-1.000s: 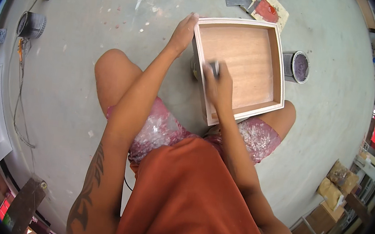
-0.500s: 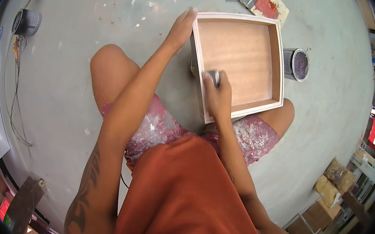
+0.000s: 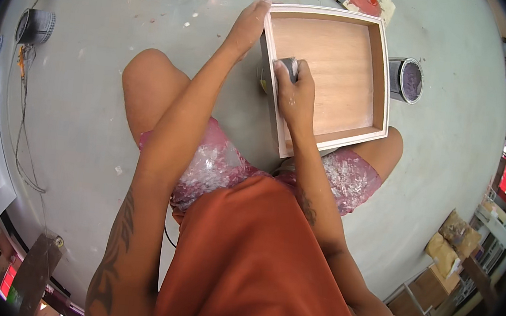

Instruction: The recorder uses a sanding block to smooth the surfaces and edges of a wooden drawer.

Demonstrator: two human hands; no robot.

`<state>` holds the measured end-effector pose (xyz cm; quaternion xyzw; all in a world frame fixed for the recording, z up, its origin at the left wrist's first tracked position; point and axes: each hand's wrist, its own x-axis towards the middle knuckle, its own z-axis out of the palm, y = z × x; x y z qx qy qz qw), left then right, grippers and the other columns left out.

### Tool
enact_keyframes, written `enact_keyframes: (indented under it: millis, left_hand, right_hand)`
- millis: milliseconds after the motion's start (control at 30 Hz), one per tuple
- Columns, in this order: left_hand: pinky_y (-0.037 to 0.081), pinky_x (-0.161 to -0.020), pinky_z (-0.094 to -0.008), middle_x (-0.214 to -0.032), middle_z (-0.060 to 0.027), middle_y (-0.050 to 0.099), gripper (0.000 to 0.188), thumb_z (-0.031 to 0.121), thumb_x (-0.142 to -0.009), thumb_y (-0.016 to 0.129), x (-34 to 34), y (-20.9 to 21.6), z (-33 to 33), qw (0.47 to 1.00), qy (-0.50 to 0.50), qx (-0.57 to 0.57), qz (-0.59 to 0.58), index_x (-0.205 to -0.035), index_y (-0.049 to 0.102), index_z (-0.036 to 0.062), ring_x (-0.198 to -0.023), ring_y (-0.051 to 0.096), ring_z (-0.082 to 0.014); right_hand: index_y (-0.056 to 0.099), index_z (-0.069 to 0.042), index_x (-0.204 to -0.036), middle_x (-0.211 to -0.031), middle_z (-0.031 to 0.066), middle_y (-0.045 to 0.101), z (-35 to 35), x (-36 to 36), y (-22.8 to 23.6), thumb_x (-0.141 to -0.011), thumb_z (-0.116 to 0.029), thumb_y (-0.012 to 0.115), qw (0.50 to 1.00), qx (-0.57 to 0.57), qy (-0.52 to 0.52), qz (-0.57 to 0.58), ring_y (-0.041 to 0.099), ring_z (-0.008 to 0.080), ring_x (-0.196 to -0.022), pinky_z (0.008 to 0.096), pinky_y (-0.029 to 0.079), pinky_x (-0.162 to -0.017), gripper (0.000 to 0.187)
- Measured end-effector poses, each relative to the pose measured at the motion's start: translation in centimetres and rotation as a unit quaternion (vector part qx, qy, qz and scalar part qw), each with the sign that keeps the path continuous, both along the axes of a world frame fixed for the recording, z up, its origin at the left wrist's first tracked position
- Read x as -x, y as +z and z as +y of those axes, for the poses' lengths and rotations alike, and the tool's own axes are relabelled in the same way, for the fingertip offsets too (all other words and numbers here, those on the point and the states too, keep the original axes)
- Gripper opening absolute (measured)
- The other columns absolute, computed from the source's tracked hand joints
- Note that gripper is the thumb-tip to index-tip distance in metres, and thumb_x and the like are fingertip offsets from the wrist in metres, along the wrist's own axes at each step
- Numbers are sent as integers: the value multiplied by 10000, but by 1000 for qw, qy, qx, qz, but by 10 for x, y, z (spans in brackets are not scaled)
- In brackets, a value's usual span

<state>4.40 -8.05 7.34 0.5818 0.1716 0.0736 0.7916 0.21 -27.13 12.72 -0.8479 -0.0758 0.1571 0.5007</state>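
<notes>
Item: shallow wooden tray (image 3: 336,74), resting on our lap. Our left hand (image 3: 250,23) grips its far corner; right hand (image 3: 295,94) fingers close on a sanding block (image 3: 289,68) against the left wall. Sanding seems partway; we cannot tell how much remains.

The wooden tray (image 3: 336,74) has open room across its far and right inner floor. Its raised walls bar sideways passage. An open paint can (image 3: 406,80) stands just beside its right wall; bare concrete floor (image 3: 125,27) lies open leftward.
</notes>
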Motion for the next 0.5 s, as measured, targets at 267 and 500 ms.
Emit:
enact_keyframes:
  millis: [267,500]
  left_hand:
    - [391,-1144,-359,-1337,-125,647,533,418,-1137,442,1,2,-10,996,78,-46,22,-1403,596,-18,-1267,559,-207]
    - [331,-1223,-371,-1458,-164,591,604,431,-1127,480,12,6,-2,998,48,-16,43,-1502,514,-42,-1399,511,-234]
  right_hand:
    - [585,32,-974,-815,247,688,4,11,4,-1025,-298,711,1000,10,4,-1,662,346,-714,430,517,-694,356]
    - [588,22,-975,-816,238,687,-28,36,-7,-1020,-289,714,999,-26,21,15,665,352,-713,427,519,-687,338]
